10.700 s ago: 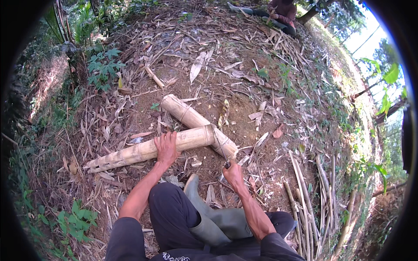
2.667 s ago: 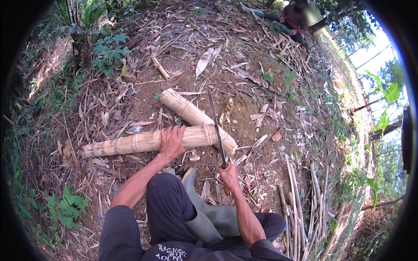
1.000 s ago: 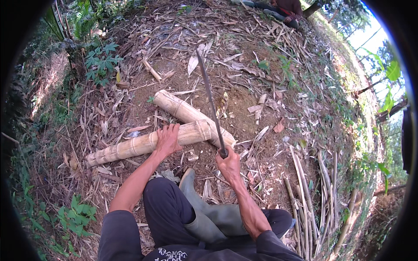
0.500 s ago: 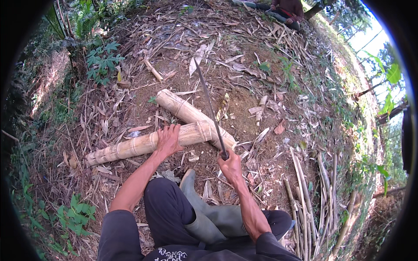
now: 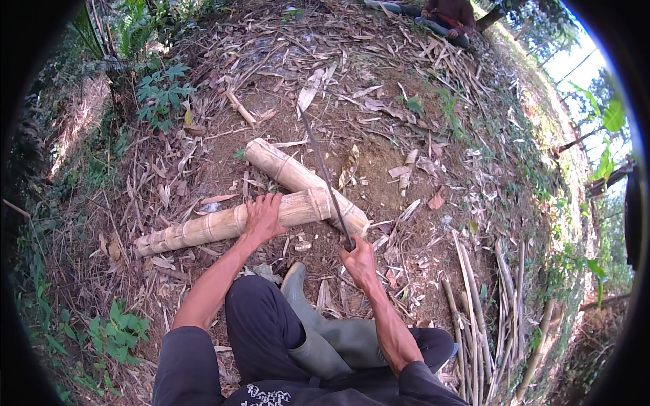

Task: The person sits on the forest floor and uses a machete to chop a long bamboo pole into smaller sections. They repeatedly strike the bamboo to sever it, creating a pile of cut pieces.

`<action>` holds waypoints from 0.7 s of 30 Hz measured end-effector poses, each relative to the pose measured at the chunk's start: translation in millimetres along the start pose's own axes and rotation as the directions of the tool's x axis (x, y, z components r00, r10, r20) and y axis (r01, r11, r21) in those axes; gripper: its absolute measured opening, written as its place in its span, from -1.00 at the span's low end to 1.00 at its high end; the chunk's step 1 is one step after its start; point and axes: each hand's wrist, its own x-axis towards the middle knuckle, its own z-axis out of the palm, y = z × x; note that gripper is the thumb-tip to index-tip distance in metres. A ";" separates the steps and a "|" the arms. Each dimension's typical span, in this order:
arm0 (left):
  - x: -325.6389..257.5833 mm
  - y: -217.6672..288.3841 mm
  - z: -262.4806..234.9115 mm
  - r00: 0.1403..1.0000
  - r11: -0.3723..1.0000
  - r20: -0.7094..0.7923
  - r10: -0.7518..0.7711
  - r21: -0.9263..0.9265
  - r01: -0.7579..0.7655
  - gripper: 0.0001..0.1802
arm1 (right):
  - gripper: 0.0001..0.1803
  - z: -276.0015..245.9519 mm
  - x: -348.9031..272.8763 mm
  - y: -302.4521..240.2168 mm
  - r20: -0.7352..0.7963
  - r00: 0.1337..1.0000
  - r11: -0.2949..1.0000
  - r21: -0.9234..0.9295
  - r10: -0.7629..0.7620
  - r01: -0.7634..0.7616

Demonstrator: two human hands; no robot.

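A thick, pale bamboo piece (image 5: 193, 231) lies slanting across the ground, its right end propped on a second bamboo piece (image 5: 281, 166). My left hand (image 5: 265, 216) grips the first piece from above near its right half, fingers curled over it. In my right hand (image 5: 358, 258) is the handle of a long, dark machete (image 5: 318, 154). The blade points away from me and passes over the second bamboo piece, just right of the first piece's end. My right fingers are closed round the handle.
Green rubber boots (image 5: 308, 325) are close below the bamboo. Several thin sticks (image 5: 472, 304) lie at my right. A leafy plant (image 5: 161, 93) grows at the far left, and another person (image 5: 447, 19) sits at the far right. Dry leaves and chips cover the soil.
The machete's tip has shifted slightly left and nearer to me. My left hand stays on the bamboo, which has hardly moved.
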 end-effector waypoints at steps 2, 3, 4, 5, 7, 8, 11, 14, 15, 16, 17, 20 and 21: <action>1.1 0.7 1.9 1.000 1.000 0.027 -0.005 -0.010 0.005 0.14 | -0.82 -13.0 8.1 -52.0 -0.137 0.971 0.975 0.087 -0.194 0.207; 2.0 0.3 3.9 1.000 1.000 0.015 -0.001 -0.005 0.001 0.14 | -0.88 -16.2 11.1 -71.5 -0.222 0.940 0.925 0.221 -0.260 0.309; 2.7 -0.6 5.9 1.000 1.000 0.003 0.003 -0.001 -0.003 0.14 | -0.89 -11.4 13.5 -76.3 -0.257 0.940 0.856 0.411 -0.223 0.315; 2.8 -2.1 7.5 1.000 1.000 -0.008 0.005 0.005 -0.005 0.14 | -0.94 -3.7 13.7 -72.4 -0.298 0.927 0.799 0.488 -0.227 0.352; 3.0 -3.5 8.4 0.999 1.000 -0.032 0.015 0.012 -0.014 0.14 | -0.97 12.1 11.9 -33.7 -0.219 0.965 0.852 0.467 -0.145 0.234; 3.8 -1.3 8.2 0.999 1.000 -0.044 0.025 0.012 -0.024 0.14 | -0.98 18.3 11.8 4.7 -0.113 0.993 0.936 0.344 -0.037 0.074; -4.2 7.1 7.4 1.000 1.000 0.026 0.010 -0.009 -0.010 0.14 | -0.69 22.2 -2.4 76.1 0.046 0.990 0.988 -0.083 0.132 -0.128; -9.4 2.9 7.1 0.996 1.000 -0.082 0.030 0.009 -0.029 0.14 | -0.69 14.0 -11.1 39.2 0.034 0.993 0.992 -0.054 0.112 -0.110; -17.5 3.3 9.7 0.998 1.000 -0.051 0.019 0.009 -0.019 0.12 | -0.72 7.8 -9.4 12.8 0.006 0.995 0.994 -0.037 0.099 -0.098; -17.4 4.6 7.4 0.998 1.000 -0.060 0.022 0.012 -0.021 0.12 | -0.76 -0.6 -9.4 -14.6 -0.048 0.999 1.000 0.020 -0.018 0.019; -17.6 6.2 4.9 0.998 1.000 -0.067 0.021 0.017 -0.020 0.12 | -0.80 -8.7 -9.6 -43.1 -0.104 0.986 0.988 0.072 -0.131 0.138; -13.3 7.9 -1.7 0.995 0.999 -0.088 0.038 0.005 -0.038 0.11 | -0.95 -12.8 -7.9 -80.7 -0.263 0.928 0.896 0.289 -0.264 0.337; -12.4 6.7 -1.4 0.995 0.999 -0.090 0.042 0.004 -0.042 0.11 | -0.95 -4.6 -7.8 -68.3 -0.289 0.924 0.879 0.332 -0.249 0.341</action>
